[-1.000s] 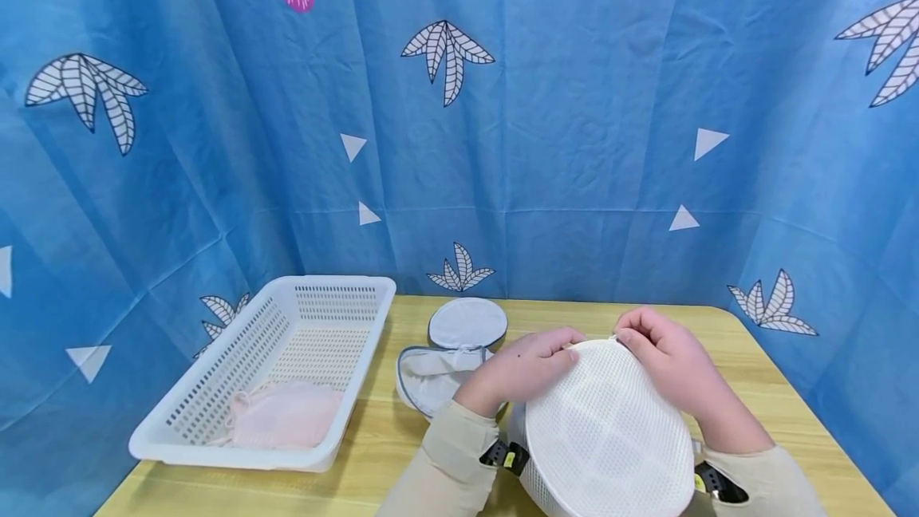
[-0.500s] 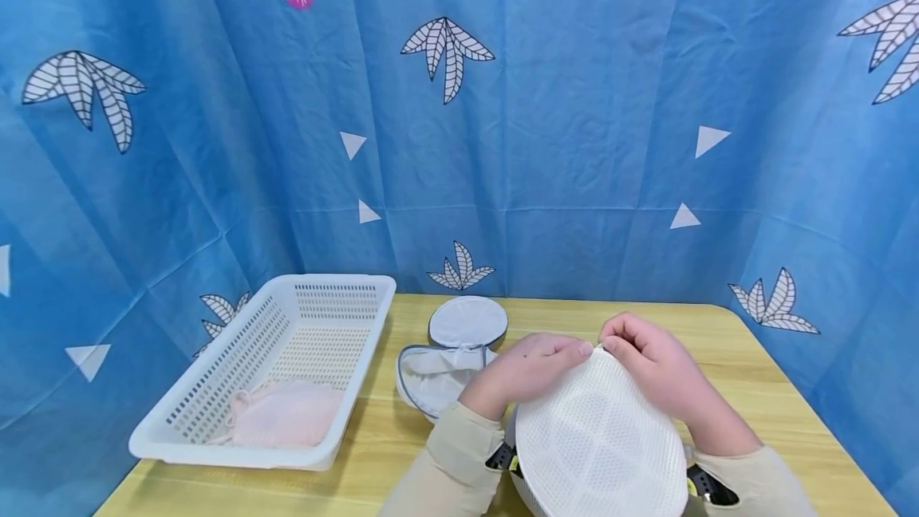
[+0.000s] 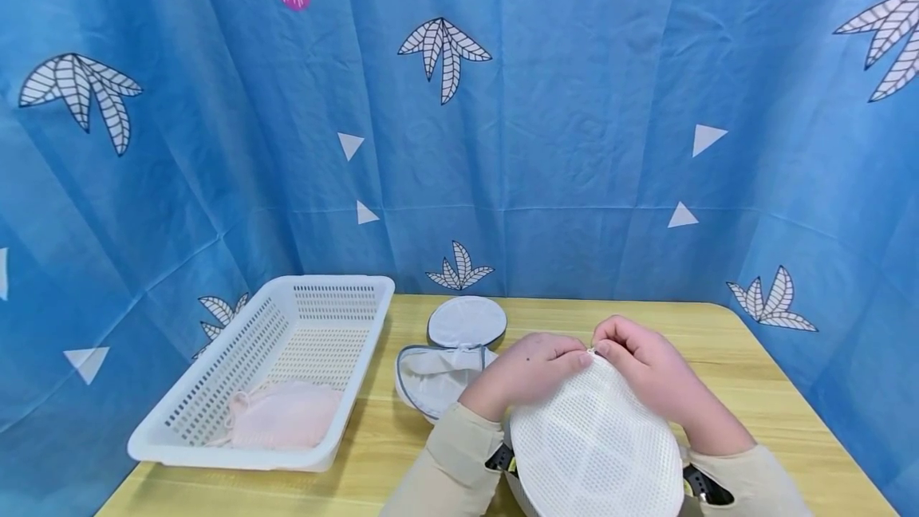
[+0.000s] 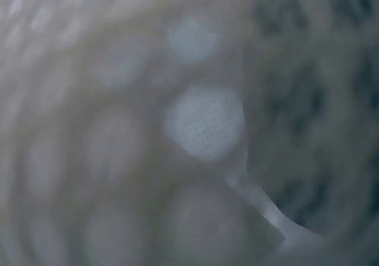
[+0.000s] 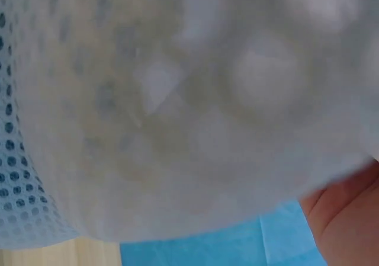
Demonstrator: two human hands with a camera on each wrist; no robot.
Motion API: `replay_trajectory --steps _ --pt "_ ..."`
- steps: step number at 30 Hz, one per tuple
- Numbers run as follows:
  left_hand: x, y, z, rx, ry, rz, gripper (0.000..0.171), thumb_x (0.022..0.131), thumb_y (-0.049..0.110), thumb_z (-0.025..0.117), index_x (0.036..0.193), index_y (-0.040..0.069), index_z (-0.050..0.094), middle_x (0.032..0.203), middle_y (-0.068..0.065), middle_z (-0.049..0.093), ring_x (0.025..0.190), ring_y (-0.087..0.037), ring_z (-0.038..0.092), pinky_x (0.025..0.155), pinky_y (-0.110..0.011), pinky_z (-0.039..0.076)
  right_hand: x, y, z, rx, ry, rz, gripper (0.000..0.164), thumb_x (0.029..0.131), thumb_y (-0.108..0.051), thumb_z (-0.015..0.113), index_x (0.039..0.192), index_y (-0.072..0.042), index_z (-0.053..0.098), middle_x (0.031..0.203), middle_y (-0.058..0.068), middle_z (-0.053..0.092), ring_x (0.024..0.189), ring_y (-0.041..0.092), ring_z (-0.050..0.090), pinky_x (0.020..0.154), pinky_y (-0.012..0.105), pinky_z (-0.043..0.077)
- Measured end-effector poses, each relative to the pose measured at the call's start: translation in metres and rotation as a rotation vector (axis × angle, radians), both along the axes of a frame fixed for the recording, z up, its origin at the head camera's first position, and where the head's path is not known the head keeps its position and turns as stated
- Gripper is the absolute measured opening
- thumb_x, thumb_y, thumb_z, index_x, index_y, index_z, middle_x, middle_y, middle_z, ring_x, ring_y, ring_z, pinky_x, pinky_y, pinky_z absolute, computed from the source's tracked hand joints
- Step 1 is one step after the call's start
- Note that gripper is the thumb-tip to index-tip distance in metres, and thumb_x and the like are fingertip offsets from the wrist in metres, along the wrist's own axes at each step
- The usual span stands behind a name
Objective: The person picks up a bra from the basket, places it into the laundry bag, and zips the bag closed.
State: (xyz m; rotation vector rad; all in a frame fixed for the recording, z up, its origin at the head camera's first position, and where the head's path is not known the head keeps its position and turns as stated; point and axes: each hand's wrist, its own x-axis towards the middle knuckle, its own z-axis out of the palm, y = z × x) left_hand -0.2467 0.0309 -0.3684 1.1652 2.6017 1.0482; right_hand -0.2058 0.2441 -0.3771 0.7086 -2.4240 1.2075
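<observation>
1. Both hands work at twelve o'clock on the white mesh bag (image 3: 599,445): the fingers of the left hand (image 3: 534,369) pinch its rim, those of the right hand (image 3: 642,361) the tip just beside.
2. A skewed pull or slack rim could snag the mesh in what seems a zip there.
3. The left forearm, swinging outward, could nudge the open grey-trimmed mesh pouch (image 3: 438,381) at ten o'clock.
4. The white plastic basket (image 3: 230,457), holding pink fabric (image 3: 287,417), stands well apart towards nine.
5. Bare worktop (image 3: 761,365) offers room around two; the blue curtain (image 3: 574,142) closes off twelve.
</observation>
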Motion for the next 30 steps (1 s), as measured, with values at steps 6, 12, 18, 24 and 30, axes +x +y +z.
replay_trajectory --steps 6,12,18,24,30 --pt "-0.001 -0.004 0.000 0.001 -0.019 0.005 0.025 0.106 0.040 0.050 0.101 0.026 0.070 0.092 0.015 0.062 0.086 -0.006 0.056 0.079 -0.024 0.045 0.000 -0.001 -0.001 0.000 -0.012 0.003 0.015 0.105 -0.010 0.055 0.095 -0.020 0.060 0.086 -0.005 0.061 0.072 0.012 0.055 0.063 0.027 0.046" --pt "-0.003 -0.009 0.001 0.050 -0.046 0.018 0.025 0.106 0.039 0.050 0.102 0.029 0.072 0.091 0.016 0.064 0.084 -0.005 0.057 0.076 -0.024 0.047 0.002 -0.003 0.001 -0.003 -0.040 -0.020 0.013 0.106 -0.013 0.055 0.096 -0.019 0.060 0.085 -0.004 0.059 0.071 0.013 0.055 0.061 0.028 0.046" --pt "-0.004 -0.015 0.002 0.102 -0.082 0.053 0.024 0.105 0.039 0.052 0.100 0.030 0.074 0.090 0.016 0.065 0.081 -0.005 0.059 0.074 -0.025 0.048 0.003 -0.003 0.003 -0.003 -0.065 -0.054 0.011 0.106 -0.015 0.056 0.095 -0.018 0.060 0.084 -0.002 0.059 0.069 0.013 0.055 0.060 0.028 0.047" --pt "-0.008 -0.019 0.001 0.137 -0.111 0.074 0.025 0.105 0.039 0.052 0.097 0.029 0.074 0.088 0.013 0.065 0.080 -0.007 0.060 0.074 -0.027 0.049 0.004 -0.002 0.004 -0.012 -0.098 -0.074 0.010 0.106 -0.017 0.055 0.098 -0.016 0.060 0.086 0.000 0.060 0.066 0.014 0.057 0.058 0.030 0.049" --pt "-0.010 -0.023 0.000 0.179 -0.150 0.094 0.027 0.106 0.039 0.052 0.094 0.027 0.072 0.085 0.009 0.065 0.077 -0.009 0.061 0.071 -0.029 0.051 0.005 -0.001 0.004 -0.032 -0.118 -0.104 0.010 0.106 -0.020 0.055 0.099 -0.014 0.061 0.087 0.001 0.060 0.067 0.015 0.058 0.059 0.030 0.050"
